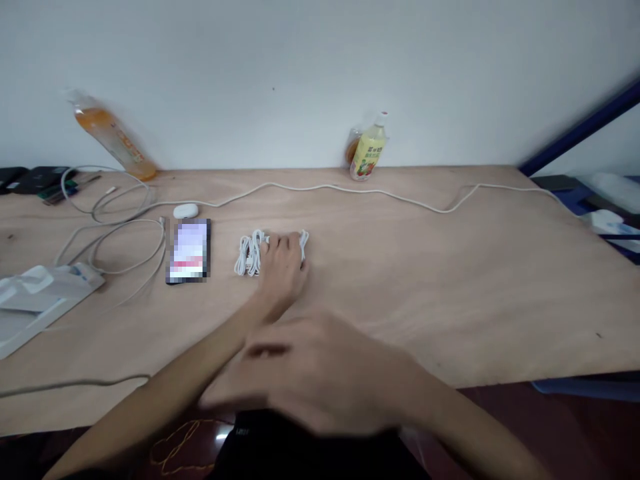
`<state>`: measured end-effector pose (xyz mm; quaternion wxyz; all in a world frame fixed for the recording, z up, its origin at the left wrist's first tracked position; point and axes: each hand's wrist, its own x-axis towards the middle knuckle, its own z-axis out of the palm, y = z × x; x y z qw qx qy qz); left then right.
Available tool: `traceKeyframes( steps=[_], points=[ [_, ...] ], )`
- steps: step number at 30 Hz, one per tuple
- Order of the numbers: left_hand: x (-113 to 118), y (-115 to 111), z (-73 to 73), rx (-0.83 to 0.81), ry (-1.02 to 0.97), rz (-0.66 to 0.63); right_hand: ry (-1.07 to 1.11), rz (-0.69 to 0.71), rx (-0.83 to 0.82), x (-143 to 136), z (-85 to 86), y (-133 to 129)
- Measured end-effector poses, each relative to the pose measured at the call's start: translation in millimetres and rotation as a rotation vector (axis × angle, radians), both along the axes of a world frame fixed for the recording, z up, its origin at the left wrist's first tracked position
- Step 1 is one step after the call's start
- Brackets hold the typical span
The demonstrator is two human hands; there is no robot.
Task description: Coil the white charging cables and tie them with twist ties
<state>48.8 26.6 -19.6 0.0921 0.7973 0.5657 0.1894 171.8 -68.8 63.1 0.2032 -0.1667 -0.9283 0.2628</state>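
Note:
Several white coiled cables [249, 253] lie side by side in a row on the wooden table [450, 287]. My left hand [283, 267] is on the right part of this row, its fingers curled down over the cables and hiding some of them. One white loop shows just beyond its right side. Closer to me, my right hand [325, 373] is in the air above the table's front edge, crossing in front of my left forearm. Motion blurs it, and its fingers cannot be made out clearly.
Left of the cables lie a phone [189, 250] and a white earbud case [185, 211]. A long white cord [320, 187] runs across the back. An orange bottle [117, 143] and a yellow bottle [369, 150] stand against the wall. A white tray [55, 317] sits at left.

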Motion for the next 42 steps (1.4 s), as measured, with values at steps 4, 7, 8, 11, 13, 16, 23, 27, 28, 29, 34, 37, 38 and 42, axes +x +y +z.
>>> traceKeyframes(
  steps=[4,7,8,11,13,16,23,27,28,29,34,37,38,42],
  points=[
    [-5.6,-2.3,-3.4,-0.009,-0.113,-0.081,0.117,-0.389,-0.051,34.1,-33.8,46.7],
    [-14.2,-7.2,-2.8,-0.019,-0.21,-0.142,0.203,-0.672,-0.052,55.7,-63.9,72.8],
    [-17.1,-9.3,-1.8,-0.016,-0.26,-0.148,0.219,-0.728,-0.04,61.2,-71.4,78.9],
    [-23.4,-15.3,2.7,-0.07,-0.665,-0.176,0.303,-0.738,-0.091,69.7,-83.6,87.2],
    [-24.6,-18.1,5.9,-0.205,-0.909,-0.169,0.363,-0.704,-0.257,68.8,-85.8,85.9],
    [-23.6,-19.2,7.6,-0.368,-1.125,-0.128,0.456,-0.679,-0.545,61.9,-87.1,80.3],
    [-22.1,-21.5,2.5,-0.457,-1.301,-0.019,0.74,-0.616,-0.889,44.8,-95.4,71.7],
    [-22.1,-25.8,7.1,-0.564,-1.246,-0.031,0.797,-0.614,-0.898,37.3,-99.6,67.3],
    [-21.9,-26.3,8.1,-0.572,-1.235,-0.041,0.79,-0.629,-0.885,36.2,-100.4,65.9],
    [-21.7,-26.6,8.8,-0.572,-1.228,-0.051,0.777,-0.65,-0.863,35.5,-101.1,64.4],
    [-20.1,-28.2,6.6,-0.534,-1.244,-0.075,0.614,-0.793,-0.593,34.9,-101.9,57.4],
    [-19.2,-29.5,5.3,-0.518,-1.257,-0.063,0.552,-0.838,-0.392,34.8,-101.5,56.1],
    [-19.2,-29.6,5.4,-0.517,-1.254,-0.056,0.549,-0.839,-0.345,34.7,-101.5,56.1],
    [-21.1,-28.2,7.2,-0.533,-1.223,-0.049,0.559,-0.804,-0.333,34.0,-101.4,56.5]
  ],
)
